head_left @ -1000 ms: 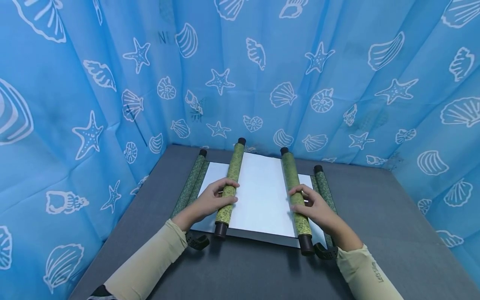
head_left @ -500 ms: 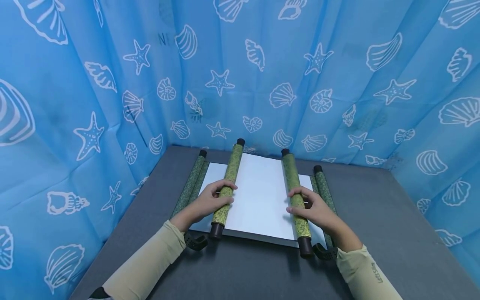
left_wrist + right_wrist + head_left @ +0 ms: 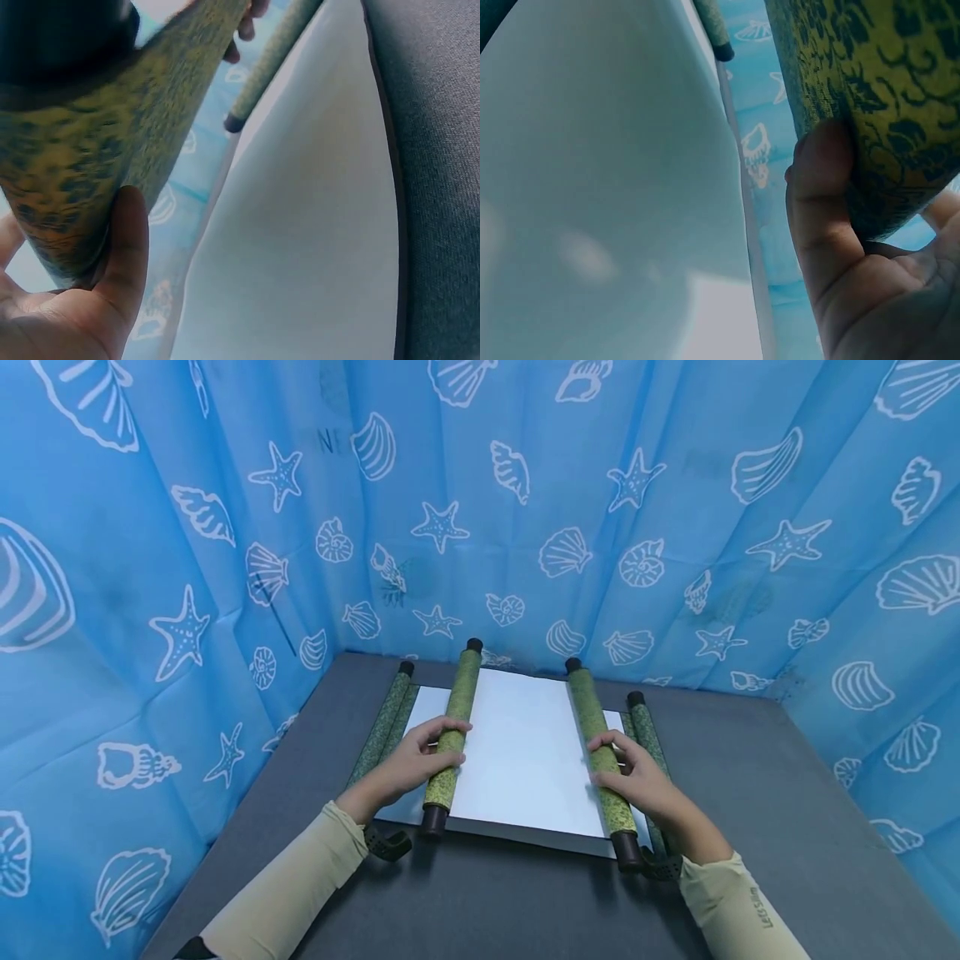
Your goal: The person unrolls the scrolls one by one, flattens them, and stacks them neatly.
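Observation:
A scroll is partly unrolled, its white paper point(image 3: 525, 752) stretched between two yellow-green patterned rolls with dark end knobs. My left hand point(image 3: 411, 758) holds the left roll point(image 3: 463, 687) near its middle, fingers over the top and thumb on the near side. The right roll point(image 3: 587, 697) is in my right hand point(image 3: 639, 775), held the same way. In the left wrist view the thumb point(image 3: 127, 247) presses against the patterned cloth. The right wrist view shows the other thumb point(image 3: 825, 195) on its roll, with the paper hanging to the left.
Under the held scroll lies another white sheet with a green speckled roll on its left point(image 3: 382, 718) and right point(image 3: 651, 735) sides. The grey table point(image 3: 487, 910) surrounds it. A blue shell-print curtain point(image 3: 480, 577) borders the table at the back and left.
My left hand has shifted slightly left with its roll, and my right hand has lately moved right with the other. The rolls stand farther apart, with more white paper showing between them.

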A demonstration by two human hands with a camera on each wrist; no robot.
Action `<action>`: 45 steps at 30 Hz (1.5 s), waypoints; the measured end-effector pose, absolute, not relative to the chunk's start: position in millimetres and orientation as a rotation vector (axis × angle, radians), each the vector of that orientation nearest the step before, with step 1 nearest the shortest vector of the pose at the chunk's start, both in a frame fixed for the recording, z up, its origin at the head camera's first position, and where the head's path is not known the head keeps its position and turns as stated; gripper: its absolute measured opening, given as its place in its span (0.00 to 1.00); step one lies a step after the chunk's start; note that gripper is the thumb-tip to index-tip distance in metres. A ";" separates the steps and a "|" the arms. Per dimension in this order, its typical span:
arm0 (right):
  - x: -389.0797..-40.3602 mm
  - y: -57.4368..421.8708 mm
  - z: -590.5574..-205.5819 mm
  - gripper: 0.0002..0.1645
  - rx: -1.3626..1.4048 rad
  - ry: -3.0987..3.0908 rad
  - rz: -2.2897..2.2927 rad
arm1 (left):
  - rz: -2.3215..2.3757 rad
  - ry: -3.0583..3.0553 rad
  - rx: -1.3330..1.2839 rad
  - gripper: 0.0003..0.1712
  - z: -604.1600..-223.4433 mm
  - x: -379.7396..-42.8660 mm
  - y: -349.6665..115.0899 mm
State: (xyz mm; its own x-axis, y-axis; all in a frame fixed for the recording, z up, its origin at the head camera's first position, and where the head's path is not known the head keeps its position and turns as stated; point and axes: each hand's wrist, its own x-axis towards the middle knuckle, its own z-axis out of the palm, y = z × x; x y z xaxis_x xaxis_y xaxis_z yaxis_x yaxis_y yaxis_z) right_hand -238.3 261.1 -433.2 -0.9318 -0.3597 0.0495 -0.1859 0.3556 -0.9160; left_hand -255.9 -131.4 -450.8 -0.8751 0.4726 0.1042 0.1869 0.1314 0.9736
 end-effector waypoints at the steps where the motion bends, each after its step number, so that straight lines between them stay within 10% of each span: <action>1: -238.0 262.1 -433.7 0.24 -0.508 2.468 -1.607 | 1.803 2.186 0.652 0.29 -451.0 -255.5 -132.3; 45: -231.2 281.0 -429.9 0.21 -0.417 2.596 -1.544 | 1.815 2.209 0.622 0.23 -451.5 -256.9 -145.7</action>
State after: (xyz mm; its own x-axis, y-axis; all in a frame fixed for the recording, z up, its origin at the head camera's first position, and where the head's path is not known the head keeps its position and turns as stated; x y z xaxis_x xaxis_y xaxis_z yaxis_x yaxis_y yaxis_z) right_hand -231.2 281.0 -429.9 -0.9583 -0.2795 0.0595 -0.1857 0.4507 -0.8731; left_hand -256.9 -145.7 -451.5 -0.8876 0.4499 0.0988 0.1843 0.1502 0.9713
